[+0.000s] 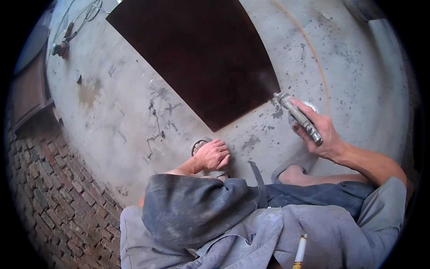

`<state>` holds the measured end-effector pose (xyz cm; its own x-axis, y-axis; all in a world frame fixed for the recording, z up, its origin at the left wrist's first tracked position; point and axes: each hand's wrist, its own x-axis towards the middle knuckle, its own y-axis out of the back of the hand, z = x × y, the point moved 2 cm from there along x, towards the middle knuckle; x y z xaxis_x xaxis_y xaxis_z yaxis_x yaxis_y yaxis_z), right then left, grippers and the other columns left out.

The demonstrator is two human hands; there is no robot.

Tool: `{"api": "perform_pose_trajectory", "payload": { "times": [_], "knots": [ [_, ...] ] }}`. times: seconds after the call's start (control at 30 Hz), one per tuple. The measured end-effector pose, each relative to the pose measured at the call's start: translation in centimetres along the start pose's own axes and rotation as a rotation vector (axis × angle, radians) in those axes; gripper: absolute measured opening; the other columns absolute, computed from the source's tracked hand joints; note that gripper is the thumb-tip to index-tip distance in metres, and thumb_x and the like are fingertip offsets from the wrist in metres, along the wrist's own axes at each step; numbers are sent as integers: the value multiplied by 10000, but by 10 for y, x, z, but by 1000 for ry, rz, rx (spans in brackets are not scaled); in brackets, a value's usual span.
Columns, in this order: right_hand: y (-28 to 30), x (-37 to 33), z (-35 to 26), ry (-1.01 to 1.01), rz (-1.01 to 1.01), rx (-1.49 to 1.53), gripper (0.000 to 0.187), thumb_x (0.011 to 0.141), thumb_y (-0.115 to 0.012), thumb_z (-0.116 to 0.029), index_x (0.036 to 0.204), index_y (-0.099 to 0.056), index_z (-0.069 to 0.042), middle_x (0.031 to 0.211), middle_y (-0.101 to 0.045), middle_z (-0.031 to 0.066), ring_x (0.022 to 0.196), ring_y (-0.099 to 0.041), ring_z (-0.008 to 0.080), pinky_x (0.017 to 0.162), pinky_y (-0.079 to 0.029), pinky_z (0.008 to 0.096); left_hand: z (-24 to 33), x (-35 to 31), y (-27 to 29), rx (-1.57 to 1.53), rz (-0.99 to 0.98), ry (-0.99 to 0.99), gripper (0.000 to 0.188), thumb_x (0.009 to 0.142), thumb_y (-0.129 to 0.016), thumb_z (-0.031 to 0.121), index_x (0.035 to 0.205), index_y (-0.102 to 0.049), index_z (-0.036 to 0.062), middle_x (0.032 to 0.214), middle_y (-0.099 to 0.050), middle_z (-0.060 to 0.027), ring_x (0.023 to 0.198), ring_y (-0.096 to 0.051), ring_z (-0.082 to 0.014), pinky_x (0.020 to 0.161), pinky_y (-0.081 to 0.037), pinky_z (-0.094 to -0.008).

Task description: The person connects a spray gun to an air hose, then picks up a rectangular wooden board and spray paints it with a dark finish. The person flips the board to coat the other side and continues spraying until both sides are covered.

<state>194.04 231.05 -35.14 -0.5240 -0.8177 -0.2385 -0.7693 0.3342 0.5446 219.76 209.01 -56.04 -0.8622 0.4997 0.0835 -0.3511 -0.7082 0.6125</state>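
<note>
My right hand (329, 134) is wrapped round a metal spray gun (301, 115), its body worn and silver. The gun's nozzle points up and left at the lower right corner of a dark brown panel (197, 58), close to it, and a faint pale mist shows there. The panel lies flat on the grey floor. My left hand (212, 154) rests with curled fingers in front of my bent leg, beside the toes of my foot in a sandal (200, 146). Nothing shows in that hand, though its palm is hidden.
An orange hose (313, 49) curves across the stained concrete floor (121, 94) on the right. A power tool (60, 49) and coiled cables (87, 13) lie at the far left. Brick paving (58, 193) borders the concrete lower left, beside a brown wooden piece (31, 105).
</note>
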Motion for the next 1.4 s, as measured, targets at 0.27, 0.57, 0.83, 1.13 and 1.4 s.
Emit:
{"api": "perform_pose_trajectory", "payload": {
  "times": [0.27, 0.57, 0.83, 1.13, 1.4],
  "knots": [
    [-71, 21, -28, 128, -242, 227, 707, 832, -733, -1, 1484, -481, -103, 1091, -716, 201, 885, -733, 338, 776, -592, 383, -1, 0, 0, 28, 30, -4, 215, 902, -588, 169, 709, -565, 75, 731, -574, -69, 776, -541, -259, 756, -443, -382],
    [-26, -3, 11, 6, -156, 51, 709, 829, -699, -23, 1489, -470, -140, 1087, -709, 207, 890, -723, 366, 782, -585, 412, 1, 0, -2, -27, -9, 36, 184, 884, -574, 130, 712, -546, 72, 729, -554, -79, 776, -536, -269, 757, -444, -397],
    [12, -17, 24, 35, -75, -121, 714, 831, -711, -3, 1491, -467, -128, 1125, -715, 202, 912, -724, 381, 815, -586, 393, 0, 1, 0, -13, -2, 8, 200, 888, -582, 139, 702, -546, 76, 723, -555, -74, 767, -535, -264, 744, -438, -387],
    [-78, 8, -2, 109, -373, 196, 720, 811, -738, -26, 1479, -480, -105, 1129, -725, 162, 871, -732, 327, 788, -600, 379, 0, 0, 1, -29, 11, -58, 211, 892, -598, 129, 698, -537, 72, 720, -553, -80, 751, -534, -270, 734, -440, -389],
    [-24, -12, 31, -41, -247, 75, 670, 842, -710, -58, 1470, -492, -140, 1080, -724, 188, 863, -718, 378, 768, -580, 423, 1, -2, -3, -50, 4, -41, 176, 878, -596, 114, 715, -539, 78, 730, -526, -79, 750, -531, -267, 716, -435, -384]
  ]
}}
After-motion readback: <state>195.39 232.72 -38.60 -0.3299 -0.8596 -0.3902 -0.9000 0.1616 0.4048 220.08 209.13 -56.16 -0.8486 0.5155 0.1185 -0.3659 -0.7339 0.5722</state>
